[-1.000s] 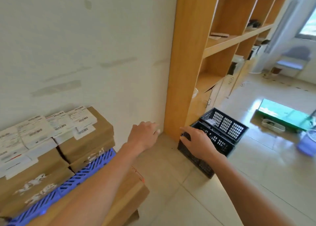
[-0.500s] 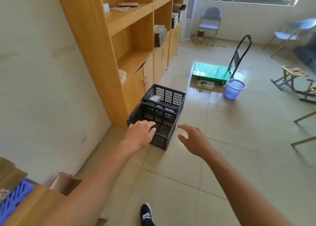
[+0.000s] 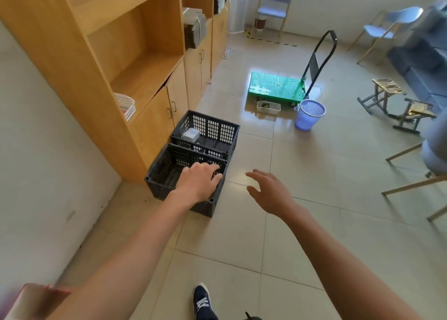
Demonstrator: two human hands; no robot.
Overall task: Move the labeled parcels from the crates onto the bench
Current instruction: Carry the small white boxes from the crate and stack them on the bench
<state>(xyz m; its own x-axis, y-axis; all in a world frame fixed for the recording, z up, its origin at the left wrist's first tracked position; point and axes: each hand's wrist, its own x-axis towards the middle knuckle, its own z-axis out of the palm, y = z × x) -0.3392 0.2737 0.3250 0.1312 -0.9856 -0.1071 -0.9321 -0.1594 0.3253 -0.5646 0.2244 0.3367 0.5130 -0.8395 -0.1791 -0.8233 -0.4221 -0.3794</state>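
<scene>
Grey parcel (image 3: pixel 191 134) is lying in the far crate (image 3: pixel 219 136), ahead of both empty, loosely spread hands, the left hand (image 3: pixel 197 184) reaching nearer than the right hand (image 3: pixel 269 192).

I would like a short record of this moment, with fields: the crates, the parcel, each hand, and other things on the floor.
near crate: black, on the floor, looks empty
far crate: black, touching the near one, beside the wooden shelf unit
parcel: one small pale box in the far crate
left hand: over the near crate, holds nothing
right hand: open, above the floor tiles
floor items: green cart, purple bin
</scene>
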